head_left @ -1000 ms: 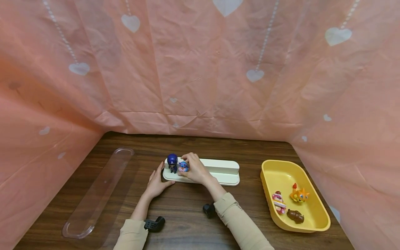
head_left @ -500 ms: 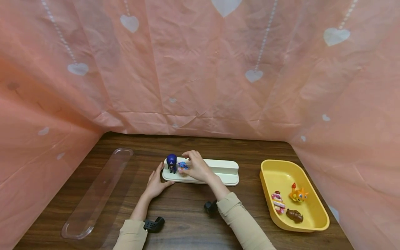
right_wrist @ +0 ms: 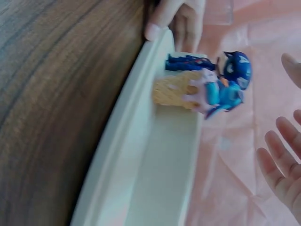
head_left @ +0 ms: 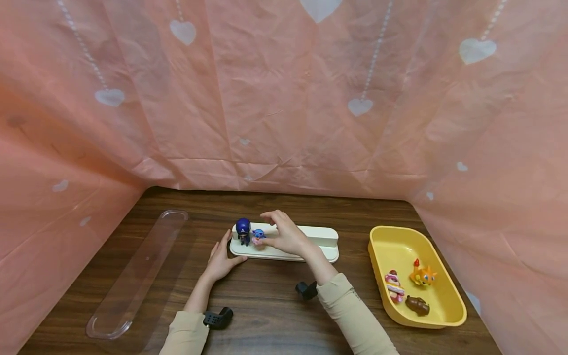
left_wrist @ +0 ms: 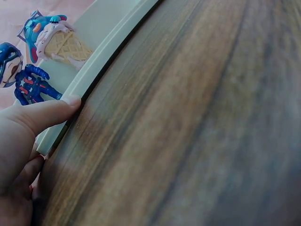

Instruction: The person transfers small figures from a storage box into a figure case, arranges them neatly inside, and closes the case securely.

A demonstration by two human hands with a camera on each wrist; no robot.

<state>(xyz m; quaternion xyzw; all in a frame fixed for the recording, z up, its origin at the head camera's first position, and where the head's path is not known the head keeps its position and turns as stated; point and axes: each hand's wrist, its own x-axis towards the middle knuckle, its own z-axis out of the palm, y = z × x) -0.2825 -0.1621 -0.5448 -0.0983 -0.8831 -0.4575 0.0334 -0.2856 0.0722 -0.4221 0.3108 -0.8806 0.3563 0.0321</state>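
Observation:
A white two-step display stand (head_left: 321, 237) lies on the wooden table. My left hand (head_left: 221, 261) holds its left end, thumb on the front edge and fingers around the end. A dark-blue helmeted figurine (head_left: 243, 229) with an A on its head stands at that end. Right beside it is a blue creature figurine on an ice-cream cone (right_wrist: 176, 92), upright on the lower step. My right hand (head_left: 288, 237) hovers just to the right of the cone figurine, its fingers spread and apart from it in the right wrist view.
A yellow tray (head_left: 377, 256) at the right holds an orange figurine (head_left: 423, 277), a pink-and-white figurine (head_left: 394, 287) and a brown one (head_left: 417, 305). A long clear plastic cover (head_left: 139, 276) lies at the left. A pink curtain (head_left: 284, 123) surrounds the table.
My right hand has let go of the cone figurine and drawn back to the right, its fingers opening. The figurine stays standing on the stand. My left hand keeps its place.

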